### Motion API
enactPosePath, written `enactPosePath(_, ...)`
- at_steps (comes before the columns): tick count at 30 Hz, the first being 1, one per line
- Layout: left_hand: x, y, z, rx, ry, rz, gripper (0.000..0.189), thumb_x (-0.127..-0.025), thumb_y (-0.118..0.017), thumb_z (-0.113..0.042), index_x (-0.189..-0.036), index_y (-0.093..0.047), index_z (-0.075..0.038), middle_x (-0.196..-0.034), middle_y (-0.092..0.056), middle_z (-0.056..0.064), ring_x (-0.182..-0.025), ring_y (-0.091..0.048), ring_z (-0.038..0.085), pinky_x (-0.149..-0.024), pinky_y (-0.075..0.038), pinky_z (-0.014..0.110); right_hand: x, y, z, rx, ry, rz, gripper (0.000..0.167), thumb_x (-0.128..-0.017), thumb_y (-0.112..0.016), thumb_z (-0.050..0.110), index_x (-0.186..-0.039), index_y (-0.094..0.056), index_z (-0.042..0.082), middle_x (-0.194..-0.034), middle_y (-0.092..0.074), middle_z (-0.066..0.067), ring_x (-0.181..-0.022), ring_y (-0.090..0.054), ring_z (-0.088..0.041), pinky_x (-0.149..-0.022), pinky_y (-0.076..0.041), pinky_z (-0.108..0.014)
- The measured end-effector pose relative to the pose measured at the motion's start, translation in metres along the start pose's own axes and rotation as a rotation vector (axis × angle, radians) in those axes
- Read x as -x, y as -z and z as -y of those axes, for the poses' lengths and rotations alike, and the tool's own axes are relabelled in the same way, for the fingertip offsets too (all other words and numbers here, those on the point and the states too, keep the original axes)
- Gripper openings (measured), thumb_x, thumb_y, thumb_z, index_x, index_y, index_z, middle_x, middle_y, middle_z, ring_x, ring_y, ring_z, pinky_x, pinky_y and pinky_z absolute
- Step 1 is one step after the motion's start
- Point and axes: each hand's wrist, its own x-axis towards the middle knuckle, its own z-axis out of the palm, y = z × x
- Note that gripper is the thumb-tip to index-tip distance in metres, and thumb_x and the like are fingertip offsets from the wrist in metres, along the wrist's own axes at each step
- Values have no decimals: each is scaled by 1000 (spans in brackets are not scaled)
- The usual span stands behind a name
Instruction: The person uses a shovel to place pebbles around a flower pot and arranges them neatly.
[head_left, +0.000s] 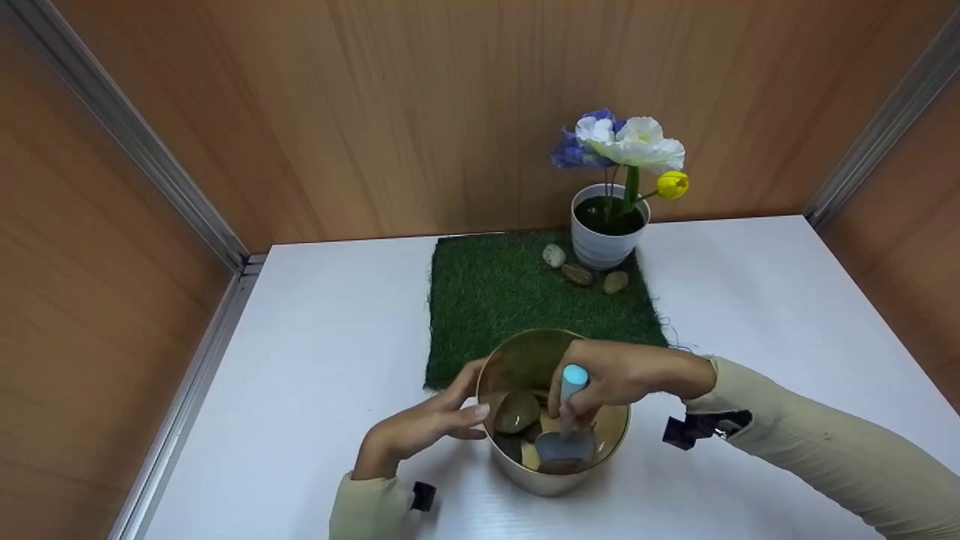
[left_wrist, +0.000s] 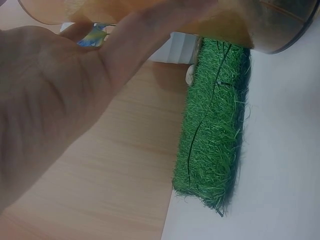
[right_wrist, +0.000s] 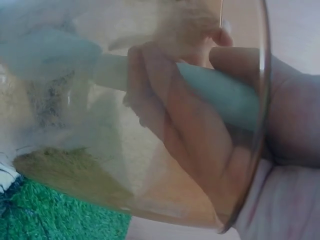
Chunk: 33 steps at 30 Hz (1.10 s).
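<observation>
A clear amber-tinted container stands near the front of the table, with several stones inside. My right hand reaches over its rim and grips the light blue handle of a small shovel. The shovel's flat grey-blue blade points down inside the container. Through the wall, in the right wrist view, the fingers wrap around the handle. Against the container's left side rests my left hand, its thumb stretched along the wall. Its other fingertips are partly hidden behind the container.
Behind the container lies a green artificial grass mat. On its far right corner stands a white pot with white, blue and yellow flowers, several stones beside it. Wooden panels close off the back and sides of the white table.
</observation>
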Motion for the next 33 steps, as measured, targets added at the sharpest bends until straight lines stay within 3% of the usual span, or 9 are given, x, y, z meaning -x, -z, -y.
enactPosePath(5,1,0,0,-5,1,-5,79,-111,-53,-45,-170,-7,-21,-175,-7,19,-157,-26,44,-112,-48,57,0,1,0,-46,-11,-14,16,-99,-67,-3,-108,-76,-12,-102,-77,-23,-85,-78,-24,-78,-65,-34)
enactPosePath(18,2,-1,-2,9,2,0,79,-112,-51,-42,-171,-5,-19,-176,-4,20,-158,-23,44,-113,-47,59,6,5,-1,-155,-22,-69,19,-101,-62,-4,-112,-76,-11,-113,-74,-30,-100,-76,-35,-80,-65,-37)
enactPosePath(33,1,0,-1,31,9,2,79,-111,-52,-40,-171,-3,-22,-176,-1,18,-159,-20,43,-115,-44,62,16,14,-9,-265,13,-109,20,-104,-62,0,-114,-76,-10,-117,-74,-28,-103,-76,-26,-83,-64,-35)
